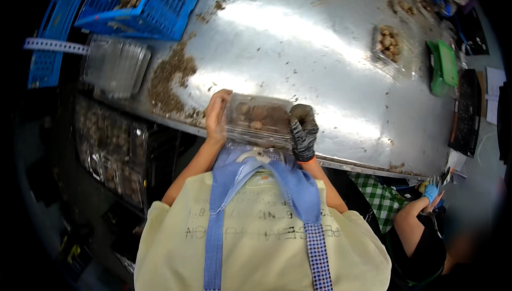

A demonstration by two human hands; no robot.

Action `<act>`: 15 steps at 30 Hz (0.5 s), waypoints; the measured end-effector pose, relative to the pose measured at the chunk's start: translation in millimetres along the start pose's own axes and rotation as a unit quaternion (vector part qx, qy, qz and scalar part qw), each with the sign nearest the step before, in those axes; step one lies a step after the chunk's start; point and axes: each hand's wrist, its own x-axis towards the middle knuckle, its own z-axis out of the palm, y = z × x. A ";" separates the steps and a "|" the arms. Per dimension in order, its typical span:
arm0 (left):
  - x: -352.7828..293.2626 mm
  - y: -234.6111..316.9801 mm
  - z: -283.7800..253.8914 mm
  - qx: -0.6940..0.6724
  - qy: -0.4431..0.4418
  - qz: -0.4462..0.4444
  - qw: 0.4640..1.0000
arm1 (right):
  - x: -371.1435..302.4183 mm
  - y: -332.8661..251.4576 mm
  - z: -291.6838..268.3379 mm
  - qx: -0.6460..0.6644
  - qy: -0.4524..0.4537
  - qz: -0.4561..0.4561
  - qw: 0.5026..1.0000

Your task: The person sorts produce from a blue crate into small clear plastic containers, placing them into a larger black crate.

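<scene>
Between my hands, at the near edge of the metal table (pixel 341 104), is a clear plastic container (pixel 261 111) with several brown mushrooms (pixel 258 113) in it. My bare left hand (pixel 217 114) grips its left end, with the thumb side along the wall. My right hand (pixel 303 131), in a black-and-grey knit glove with an orange cuff, closes on its right end. The container is slightly blurred, so I cannot tell whether its lid is fastened.
A blue crate (pixel 160 16) of mushrooms stands far left, near stacked clear containers (pixel 118 64). Brown debris (pixel 169 75) covers the table's left side. Filled packs (pixel 109 152) sit lower left. At right are an open mushroom pack (pixel 389 45), a green basket (pixel 444 67) and a co-worker's blue-gloved hand (pixel 431 192).
</scene>
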 end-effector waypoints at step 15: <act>-1.1 32.3 30.0 -0.110 -0.118 -0.316 0.935 | -25.5 25.7 -32.9 0.256 -0.009 0.258 0.932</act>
